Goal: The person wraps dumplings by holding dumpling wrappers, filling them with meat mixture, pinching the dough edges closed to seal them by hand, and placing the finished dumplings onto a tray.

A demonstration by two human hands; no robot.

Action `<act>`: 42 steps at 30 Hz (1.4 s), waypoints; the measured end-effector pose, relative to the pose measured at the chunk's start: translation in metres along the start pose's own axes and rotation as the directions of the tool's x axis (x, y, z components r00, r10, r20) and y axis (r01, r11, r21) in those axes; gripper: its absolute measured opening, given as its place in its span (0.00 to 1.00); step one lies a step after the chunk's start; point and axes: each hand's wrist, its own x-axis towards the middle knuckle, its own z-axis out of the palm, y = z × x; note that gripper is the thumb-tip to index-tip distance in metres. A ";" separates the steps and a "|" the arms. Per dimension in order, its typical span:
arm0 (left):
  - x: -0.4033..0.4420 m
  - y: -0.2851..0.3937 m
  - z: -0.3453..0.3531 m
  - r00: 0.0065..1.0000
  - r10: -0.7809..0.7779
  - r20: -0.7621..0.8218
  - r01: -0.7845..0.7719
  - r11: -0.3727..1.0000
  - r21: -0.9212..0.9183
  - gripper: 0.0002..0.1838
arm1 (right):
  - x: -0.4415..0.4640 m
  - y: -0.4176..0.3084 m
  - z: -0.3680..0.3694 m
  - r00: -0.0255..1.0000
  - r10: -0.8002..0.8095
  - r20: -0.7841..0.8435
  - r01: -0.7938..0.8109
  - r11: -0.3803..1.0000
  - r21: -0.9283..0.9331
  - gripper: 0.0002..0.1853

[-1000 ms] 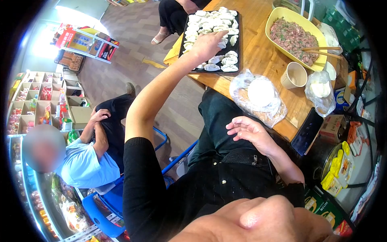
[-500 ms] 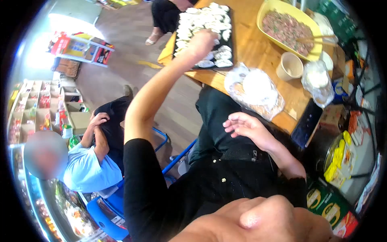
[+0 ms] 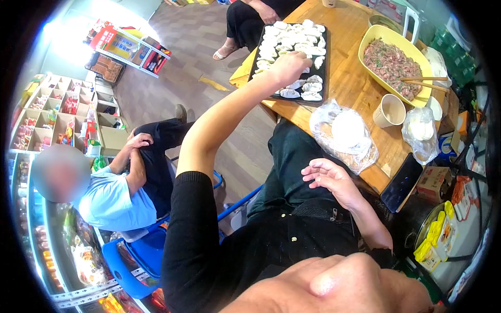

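My left hand (image 3: 290, 69) reaches over a black tray (image 3: 325, 78) lined with rows of white dumplings (image 3: 286, 40). Its fingers are pressed together and point down among the dumplings; whatever they pinch is hidden beneath them. Over my lap, palm turned partly up, my right hand (image 3: 334, 182) is open and holds nothing, its fingers loosely curved. Between the two, at the table's edge, a clear plastic bag (image 3: 324, 122) wraps a round white stack, probably wrappers. Farther right, a yellow basin (image 3: 367, 46) holds minced filling (image 3: 389, 65), with chopsticks (image 3: 425, 81) resting in it.
Along the wooden table (image 3: 342, 62) stand a paper cup (image 3: 389, 111), another plastic bag (image 3: 420, 135) and a dark phone (image 3: 402, 182). At left a person in a light blue shirt (image 3: 117, 203) sits on a blue chair (image 3: 130, 258). Another person's leg (image 3: 240, 23) shows behind the tray.
The view has shifted, so the table and tray appear farther right and lower. My left hand stays over nearly the same part of the tray; my right hand remains open over my lap.
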 end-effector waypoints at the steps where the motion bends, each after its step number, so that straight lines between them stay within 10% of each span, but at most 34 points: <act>1: 0.001 -0.001 0.001 1.000 -0.003 -0.002 0.003 1.000 0.006 0.09 | 0.000 0.000 0.000 1.000 -0.002 0.003 0.002 1.000 0.001 0.18; 12: 0.004 0.009 -0.004 0.996 -0.075 0.056 0.075 0.997 0.018 0.12 | 0.002 0.000 0.000 1.000 -0.014 0.007 0.014 1.000 -0.021 0.18; 19: 0.003 0.042 -0.029 0.959 -0.093 -0.269 0.031 0.974 -0.226 0.05 | -0.004 0.008 0.000 1.000 -0.020 0.007 0.020 1.000 -0.015 0.18; 29: -0.033 0.172 -0.010 0.980 0.161 -0.119 -0.197 0.887 -0.418 0.08 | -0.015 0.025 0.002 0.999 -0.026 -0.027 0.028 0.998 0.055 0.18; 42: -0.033 0.178 -0.008 0.983 0.180 -0.032 -0.179 0.915 -0.361 0.15 | -0.019 0.026 -0.010 0.999 -0.021 -0.029 0.022 0.998 0.062 0.17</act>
